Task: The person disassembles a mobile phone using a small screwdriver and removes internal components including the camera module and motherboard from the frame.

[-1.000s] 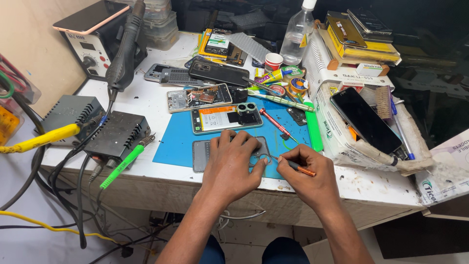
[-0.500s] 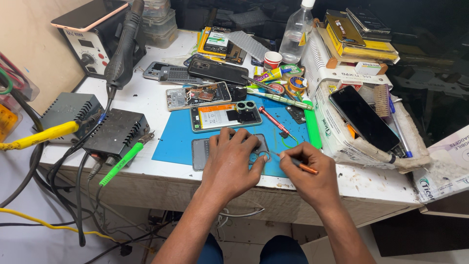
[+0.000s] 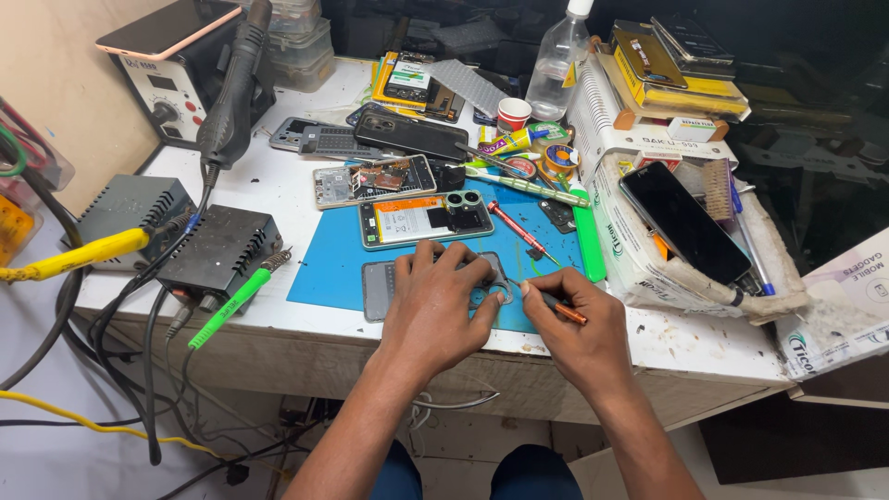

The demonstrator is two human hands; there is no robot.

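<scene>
The left hand [image 3: 435, 310] lies flat, fingers spread, pressing down on a grey phone back cover [image 3: 378, 289] that rests on the blue mat [image 3: 324, 268] near the front edge of the white worktop [image 3: 296, 208]. The right hand [image 3: 576, 326] is closed around an orange-handled tool [image 3: 565, 310], its tip pointing toward the cover's camera cut-out [image 3: 495, 294] just beside the left fingertips. The two hands sit close together, thumbs nearly meeting over the cover. Just beyond them on the mat lies an opened phone [image 3: 424, 218] with its battery and camera module showing, and a red screwdriver [image 3: 519, 231] lies at a slant to its right. A second opened phone [image 3: 370, 180] lies behind that, off the mat. A green-handled soldering iron [image 3: 231, 306] hangs over the front edge at the left, beside a black box [image 3: 218, 250] with cables. At the right, a dark phone [image 3: 683, 222] rests on a stack of white boxes [image 3: 630, 250].
</scene>
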